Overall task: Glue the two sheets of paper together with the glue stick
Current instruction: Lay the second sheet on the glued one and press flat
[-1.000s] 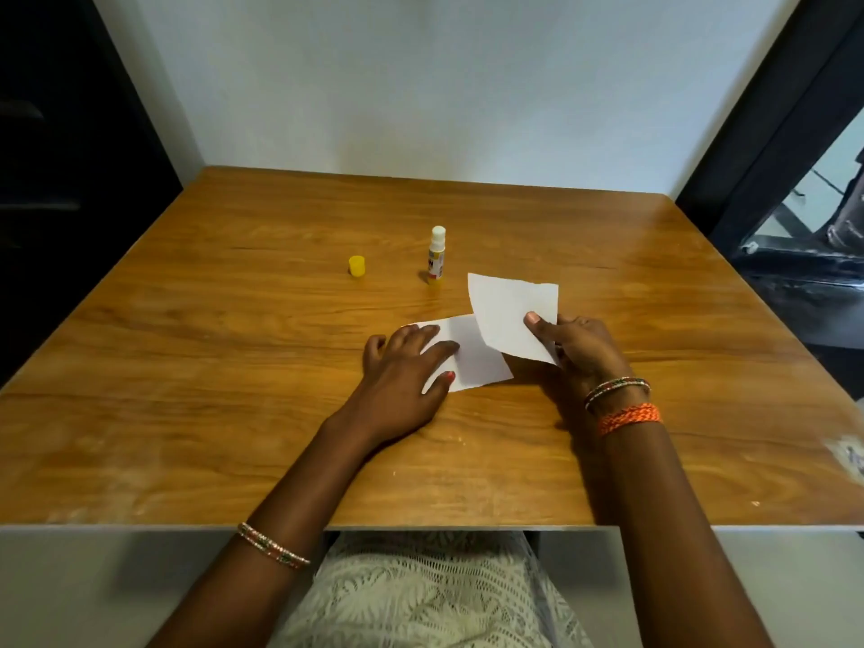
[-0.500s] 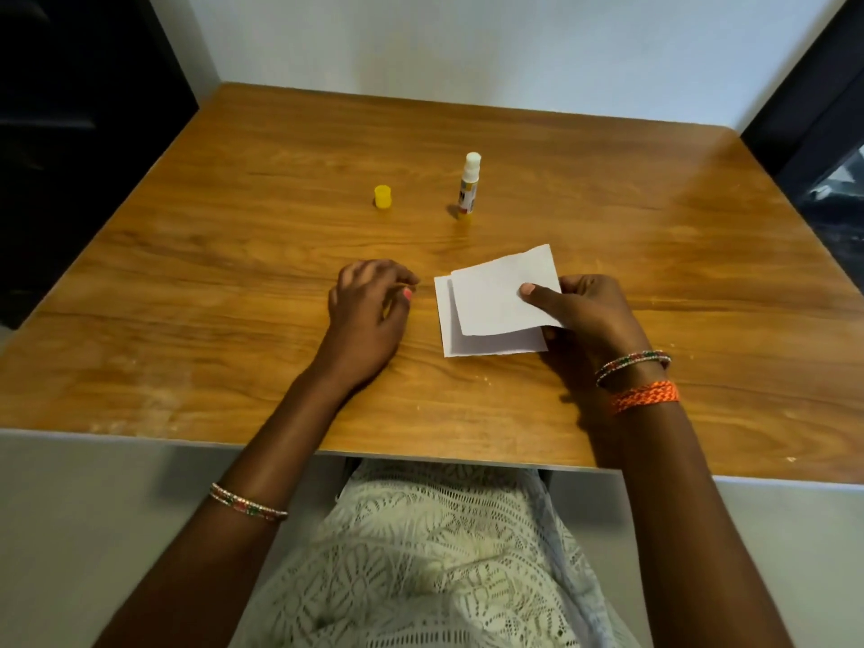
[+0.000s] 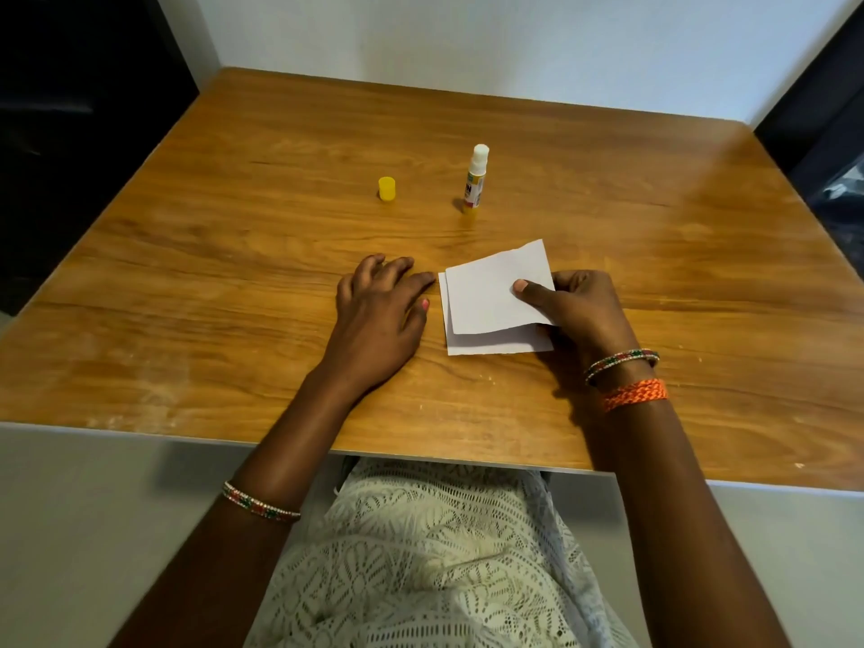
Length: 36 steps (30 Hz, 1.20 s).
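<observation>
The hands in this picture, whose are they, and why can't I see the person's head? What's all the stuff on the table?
No machine here: a person wears a camera on their head, so you look down just as they do. That is why you see only arms and a lap.

On the wooden table stands a glue stick, open, and its yellow cap sits apart to the left.

The right hand pinches the top paper sheet, thumb on top, and holds it over the bottom paper sheet, which lies flat on the table. The left hand rests on the wood beside the sheets, holding nothing. The person is sticking the two papers together.
</observation>
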Each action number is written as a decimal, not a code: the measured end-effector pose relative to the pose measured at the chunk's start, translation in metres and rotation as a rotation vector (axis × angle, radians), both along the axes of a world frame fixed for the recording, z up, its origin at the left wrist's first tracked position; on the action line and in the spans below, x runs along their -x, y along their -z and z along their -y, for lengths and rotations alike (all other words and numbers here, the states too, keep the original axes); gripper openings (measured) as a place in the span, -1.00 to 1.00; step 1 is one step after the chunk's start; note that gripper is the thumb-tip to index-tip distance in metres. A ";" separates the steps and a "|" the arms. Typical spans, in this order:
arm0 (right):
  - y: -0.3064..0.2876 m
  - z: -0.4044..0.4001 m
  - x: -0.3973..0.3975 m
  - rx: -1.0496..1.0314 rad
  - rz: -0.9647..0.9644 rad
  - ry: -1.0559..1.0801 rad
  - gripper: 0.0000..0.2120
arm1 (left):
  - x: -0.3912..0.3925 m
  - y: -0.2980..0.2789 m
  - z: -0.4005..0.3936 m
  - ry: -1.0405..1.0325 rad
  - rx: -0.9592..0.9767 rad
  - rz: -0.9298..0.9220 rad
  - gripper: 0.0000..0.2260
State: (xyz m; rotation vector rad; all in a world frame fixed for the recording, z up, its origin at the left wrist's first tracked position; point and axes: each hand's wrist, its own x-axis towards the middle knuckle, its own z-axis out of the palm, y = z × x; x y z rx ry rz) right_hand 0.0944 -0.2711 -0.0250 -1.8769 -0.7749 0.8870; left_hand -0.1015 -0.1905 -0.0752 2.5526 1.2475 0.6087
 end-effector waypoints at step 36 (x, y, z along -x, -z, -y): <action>0.004 -0.007 0.000 0.004 0.047 -0.027 -0.81 | -0.003 -0.004 0.005 -0.036 0.005 -0.093 -0.65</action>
